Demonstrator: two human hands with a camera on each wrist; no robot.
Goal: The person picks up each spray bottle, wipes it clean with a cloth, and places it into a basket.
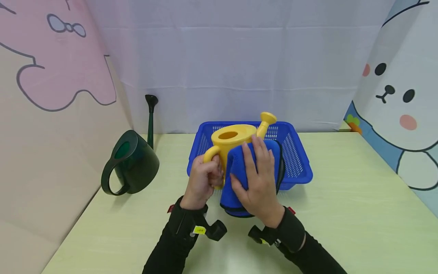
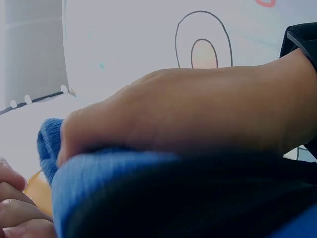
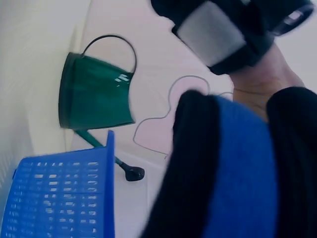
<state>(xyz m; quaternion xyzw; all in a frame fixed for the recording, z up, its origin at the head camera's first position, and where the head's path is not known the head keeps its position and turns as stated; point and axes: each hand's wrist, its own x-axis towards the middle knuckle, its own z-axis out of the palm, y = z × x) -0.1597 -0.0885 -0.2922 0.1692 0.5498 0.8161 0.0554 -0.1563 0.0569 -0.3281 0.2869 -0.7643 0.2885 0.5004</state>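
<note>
The left hand (image 1: 202, 180) is gripping the handle of the yellow watering can (image 1: 232, 142), while the right hand (image 1: 260, 179) is pressing the blue cloth (image 1: 239, 163) flat-fingered against the can's side, just in front of the blue basket (image 1: 297, 160). The can is looking light, stiff and smooth, best held by that handle; the cloth is looking soft and limp. Beyond the left hand, the green watering can (image 1: 131, 161) is lying on the table (image 1: 342, 213), its spout showing fully only in the right wrist view.

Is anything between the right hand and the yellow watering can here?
Yes. A blue cloth lies between the right hand and the side of the yellow watering can; the hand presses flat on the cloth. The left hand grips the can's handle directly, nothing between.
</note>
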